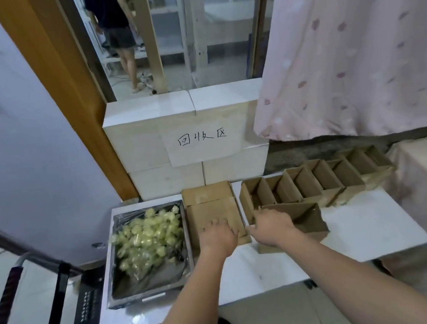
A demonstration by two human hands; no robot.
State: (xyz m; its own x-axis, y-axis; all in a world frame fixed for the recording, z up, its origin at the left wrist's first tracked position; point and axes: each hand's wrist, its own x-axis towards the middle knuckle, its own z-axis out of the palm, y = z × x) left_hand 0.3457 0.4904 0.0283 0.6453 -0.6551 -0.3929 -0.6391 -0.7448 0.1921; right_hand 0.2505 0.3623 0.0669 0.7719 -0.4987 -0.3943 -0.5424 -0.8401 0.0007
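The closed cardboard box [212, 210] lies flat on the white surface [361, 233], near its middle, just right of the tray [148, 297]. The left hand [218, 237] rests palm down on the box's near half, fingers spread and lightly bent, holding nothing.

Just right of it stands an open cardboard box [306, 217]. The right hand [270, 226] lies over this box's left end, fingers pointing left toward the gap between the two boxes. I cannot tell whether it grips the wall.

A second closed box [206, 193] touches the first on its far side. A row of open cardboard boxes [315, 182] runs far and to the right.

The tray holds pale yellow-green pieces [149, 235] on clear film. White cartons [138, 143] are stacked beyond, bearing a handwritten paper sheet [202, 141]. A pink curtain [354, 52] hangs far right.
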